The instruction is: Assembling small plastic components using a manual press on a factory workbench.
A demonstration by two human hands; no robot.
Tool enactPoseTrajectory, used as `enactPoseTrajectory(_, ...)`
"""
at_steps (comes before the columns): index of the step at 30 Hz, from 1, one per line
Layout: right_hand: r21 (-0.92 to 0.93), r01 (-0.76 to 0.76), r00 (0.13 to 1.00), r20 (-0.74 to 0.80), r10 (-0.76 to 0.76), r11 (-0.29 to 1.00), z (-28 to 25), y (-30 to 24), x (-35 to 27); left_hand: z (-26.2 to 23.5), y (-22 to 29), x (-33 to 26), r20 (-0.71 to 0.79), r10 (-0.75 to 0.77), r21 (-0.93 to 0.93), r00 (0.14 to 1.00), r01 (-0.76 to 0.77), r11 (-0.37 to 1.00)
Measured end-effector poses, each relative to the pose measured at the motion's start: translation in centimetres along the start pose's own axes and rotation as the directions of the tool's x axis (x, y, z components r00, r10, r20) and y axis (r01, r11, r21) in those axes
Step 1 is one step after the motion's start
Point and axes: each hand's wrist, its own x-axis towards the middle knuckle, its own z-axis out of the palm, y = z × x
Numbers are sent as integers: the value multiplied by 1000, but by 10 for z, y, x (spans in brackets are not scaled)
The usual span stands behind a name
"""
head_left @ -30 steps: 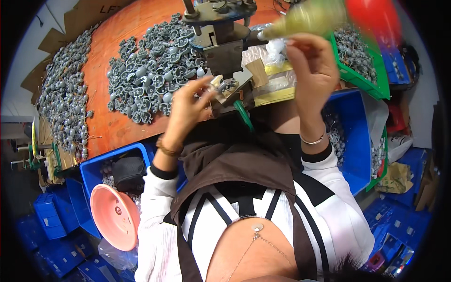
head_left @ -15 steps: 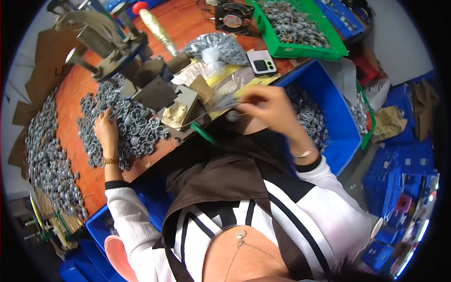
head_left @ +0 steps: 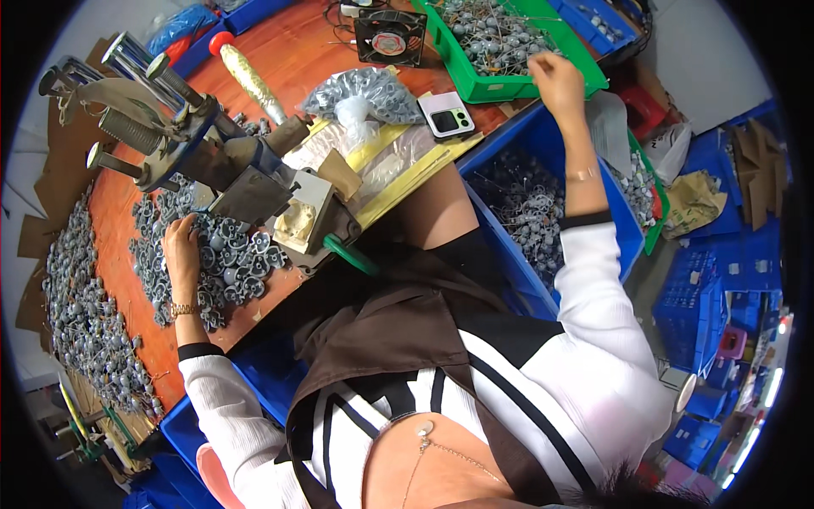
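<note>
Table [head_left: 292,51] at left is heaped with caps [head_left: 233,259], touched by left hand [head_left: 181,250], grip unclear; wired parts [head_left: 496,38] in the far-right tray [head_left: 504,90] could be snagged if brushed by right hand [head_left: 557,83], fingers curled, hold unclear.

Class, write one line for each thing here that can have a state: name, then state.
Left hand, at the pile of grey caps; grip unclear
Right hand, raised at the green tray, fingers curled
Pile of grey caps, loose
Green tray, loaded
Blue bin on the right, partly filled
Clear bag, bulging
Phone, lying flat, camera side up
Fan, upright; running unclear
Red-knobbed lever, slanted
</note>
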Motion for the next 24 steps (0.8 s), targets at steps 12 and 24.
enactPoseTrajectory(12,-237,53,996,85,-33,970,49,64,110,5,-91,-12,250,-308,-818,918,30,-574)
enactPoseTrajectory(24,866,129,926,-279,254,483,-35,-23,138,-7,62,-41,425,-170,-616,889,147,-774)
